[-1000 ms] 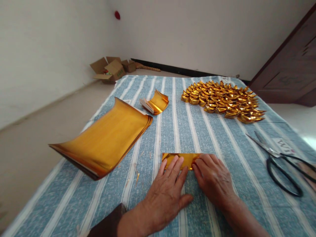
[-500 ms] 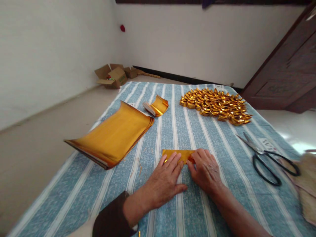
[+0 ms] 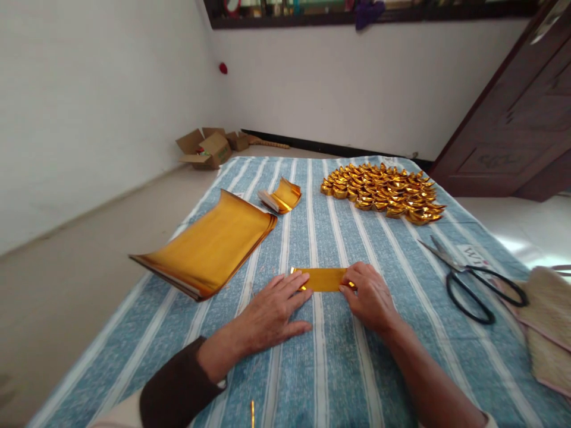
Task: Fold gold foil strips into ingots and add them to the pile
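A folded strip of gold foil paper [image 3: 325,280] lies flat on the striped cloth between my hands. My left hand [image 3: 274,308] rests with its fingers stretched out, the fingertips on the strip's left end. At the right end, my right hand [image 3: 369,295] pinches the strip between thumb and bent fingers. To the left lies a stack of large gold foil sheets [image 3: 214,241] with curled edges. Beyond it sits a smaller curled bundle of gold paper [image 3: 285,196]. Many folded gold paper ingots [image 3: 383,190] stand close together at the far right.
Open black-handled scissors [image 3: 468,276] lie to the right, near a beige fabric item [image 3: 551,327] at the table edge. A thin gold scrap [image 3: 253,413] is at the front. Open cardboard boxes [image 3: 207,148] stand on the floor at the far left.
My left hand has slid left along the strip, baring its middle. My right hand still pinches the right end. The camera view has tilted up slightly.
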The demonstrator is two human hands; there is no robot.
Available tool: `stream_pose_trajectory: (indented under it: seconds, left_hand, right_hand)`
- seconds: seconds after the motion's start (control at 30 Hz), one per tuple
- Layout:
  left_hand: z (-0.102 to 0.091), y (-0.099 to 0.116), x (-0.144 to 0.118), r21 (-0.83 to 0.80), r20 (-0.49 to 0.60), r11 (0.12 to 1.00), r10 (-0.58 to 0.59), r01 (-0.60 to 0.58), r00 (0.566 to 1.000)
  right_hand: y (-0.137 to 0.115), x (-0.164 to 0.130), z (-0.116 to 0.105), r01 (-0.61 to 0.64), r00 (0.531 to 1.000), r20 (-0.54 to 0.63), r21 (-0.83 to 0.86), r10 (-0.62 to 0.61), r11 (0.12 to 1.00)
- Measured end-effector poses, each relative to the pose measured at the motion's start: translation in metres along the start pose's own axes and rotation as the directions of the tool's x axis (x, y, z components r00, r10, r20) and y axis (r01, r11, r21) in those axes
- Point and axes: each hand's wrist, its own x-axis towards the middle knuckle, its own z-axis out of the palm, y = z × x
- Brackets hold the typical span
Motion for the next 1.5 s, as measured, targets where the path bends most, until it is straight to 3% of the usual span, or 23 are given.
stream_pose_trajectory:
  seconds: [0.37,0.67,0.93,1.27,1.5]
  left_hand:
    - [-0.006,-0.010,-0.017,0.053,-0.002,0.997,-0.050,0.050,0.999]
    - [-0.003,-0.017,-0.023,-0.009,-0.034,0.999,-0.031,0.031,0.999]
    - [0.000,-0.023,-0.031,-0.041,-0.091,0.999,-0.005,0.001,0.996]
    - [-0.004,-0.024,-0.037,0.033,-0.082,0.999,-0.017,0.020,0.996]
    - [0.004,-0.017,-0.026,0.055,-0.108,0.998,0.022,-0.016,0.994]
  right_hand:
    - [0.014,0.003,0.002,-0.042,0.999,0.034,0.180,0.036,0.983]
    - [0.018,0.004,-0.002,-0.071,0.997,0.055,0.238,0.059,0.969]
    - [0.018,0.004,-0.002,-0.049,0.998,0.041,0.222,0.041,0.974]
    - [0.020,0.005,-0.003,-0.071,0.995,0.081,0.224,0.054,0.972]
    - [0.027,0.006,-0.009,-0.165,0.985,0.053,0.024,0.163,0.986]
